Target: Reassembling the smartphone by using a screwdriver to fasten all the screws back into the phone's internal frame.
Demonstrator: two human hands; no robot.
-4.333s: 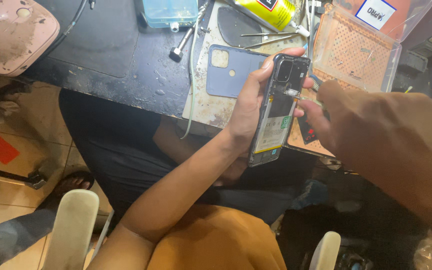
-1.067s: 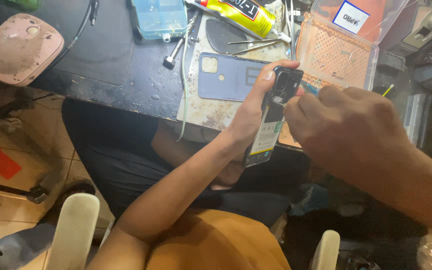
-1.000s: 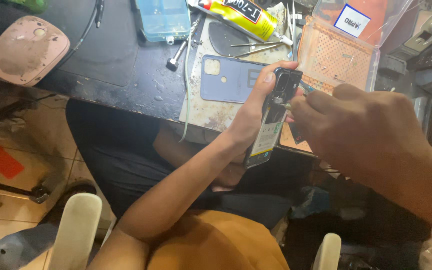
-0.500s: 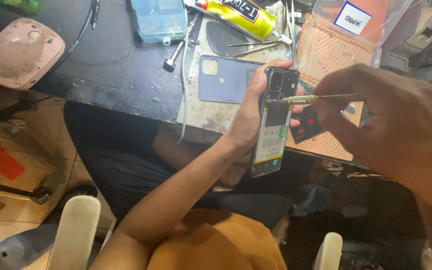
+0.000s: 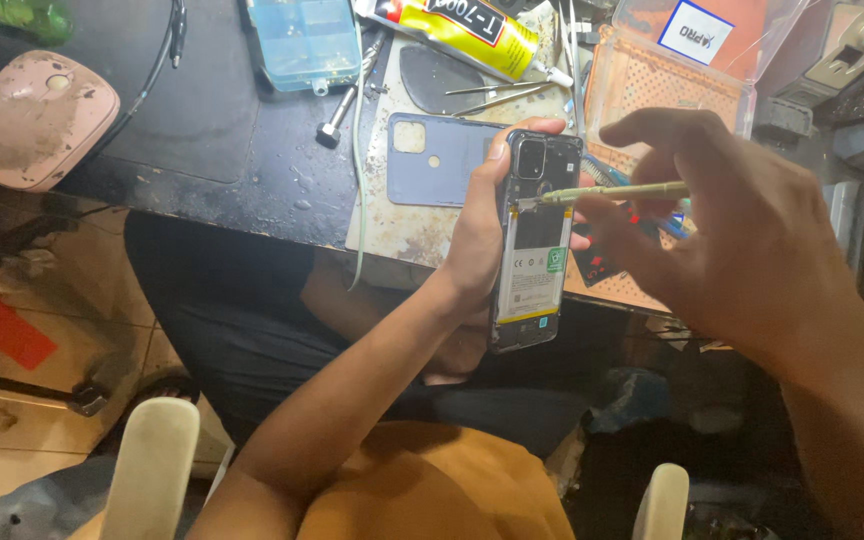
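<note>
My left hand (image 5: 477, 235) grips an opened phone (image 5: 534, 240) upright in front of the workbench, its back cover off and the battery and boards showing. My right hand (image 5: 727, 235) holds a thin yellowish screwdriver (image 5: 612, 191) level, its tip touching the phone just under the camera block. The phone's blue back cover (image 5: 430, 160) lies flat on the bench behind my left hand.
On the dark workbench (image 5: 212, 130) are a pink rounded pad (image 5: 32, 120), a clear blue parts box (image 5: 302, 40), a yellow glue tube (image 5: 462, 30), tweezers (image 5: 497, 95), an orange perforated tray (image 5: 642, 85) and a loose cable (image 5: 357, 150). White chair arms (image 5: 152, 470) frame my lap.
My right hand has drawn back from covering the phone and now shows the screwdriver held sideways, tip against the phone's upper part. The left hand keeps the phone in the same place.
</note>
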